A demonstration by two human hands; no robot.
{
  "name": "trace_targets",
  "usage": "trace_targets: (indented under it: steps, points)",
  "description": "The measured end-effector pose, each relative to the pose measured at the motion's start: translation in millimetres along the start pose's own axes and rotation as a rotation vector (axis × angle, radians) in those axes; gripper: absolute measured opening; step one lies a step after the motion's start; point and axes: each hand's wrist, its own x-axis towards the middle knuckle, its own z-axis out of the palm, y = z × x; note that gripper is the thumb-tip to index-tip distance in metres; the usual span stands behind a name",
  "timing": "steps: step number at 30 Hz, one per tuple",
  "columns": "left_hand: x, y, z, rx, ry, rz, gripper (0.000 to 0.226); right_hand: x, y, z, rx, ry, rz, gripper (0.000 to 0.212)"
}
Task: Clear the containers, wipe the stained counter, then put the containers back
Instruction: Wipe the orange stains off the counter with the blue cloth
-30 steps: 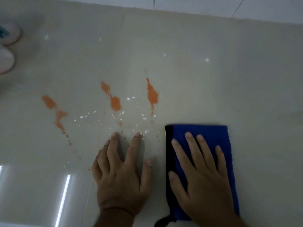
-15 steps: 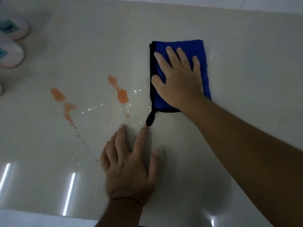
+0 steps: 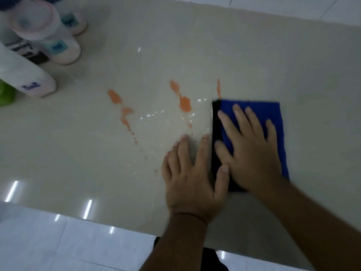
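A folded blue cloth [image 3: 273, 118] with a black edge lies flat on the beige counter [image 3: 254, 55]. My right hand [image 3: 248, 153] presses down on it with fingers spread. My left hand [image 3: 193, 177] rests flat on the counter just left of the cloth, its thumb touching the cloth's black edge. Orange stains [image 3: 184, 103] and small white droplets [image 3: 152, 114] mark the counter to the left of the cloth, and one thin orange streak [image 3: 218, 88] pokes out above its top edge. Several containers [image 3: 48, 36] stand grouped at the far left.
A white bottle marked "Salt" [image 3: 29, 79] leans at the left edge next to a green object [image 3: 5, 94]. The counter's front edge [image 3: 117, 225] runs below my hands, with white floor tiles [image 3: 58, 241] beneath. A tiled wall [image 3: 312, 8] backs the counter.
My right hand has pulled the cloth back toward me from the far side, over the right-hand orange streak. The view has shifted, bringing the containers at left into sight. My left hand stays put.
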Motion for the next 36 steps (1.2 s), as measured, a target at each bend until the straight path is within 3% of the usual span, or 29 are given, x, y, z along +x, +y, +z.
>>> trace_targets:
  steps: [7,12,18,29,32,36]
  points:
    - [1,-36,-37,-0.110,-0.020,0.097,0.072,89,-19,-7,0.022,0.027,0.074,0.066]
    - [34,-112,-72,0.108,0.001,-0.068,0.070,25,-40,1,0.000,0.038,0.092,0.068]
    - [48,-121,-67,0.160,-0.033,-0.083,0.066,-49,-80,18,0.017,0.022,0.144,0.072]
    - [54,-122,-64,0.157,-0.054,-0.088,0.066,134,-77,-8,0.034,0.110,0.174,0.070]
    - [53,-121,-63,0.168,-0.047,-0.088,0.067,97,-81,-1,0.022,0.108,0.165,0.067]
    - [53,-123,-60,0.166,0.004,-0.075,0.067,-17,-102,17,-0.006,0.050,0.134,0.070]
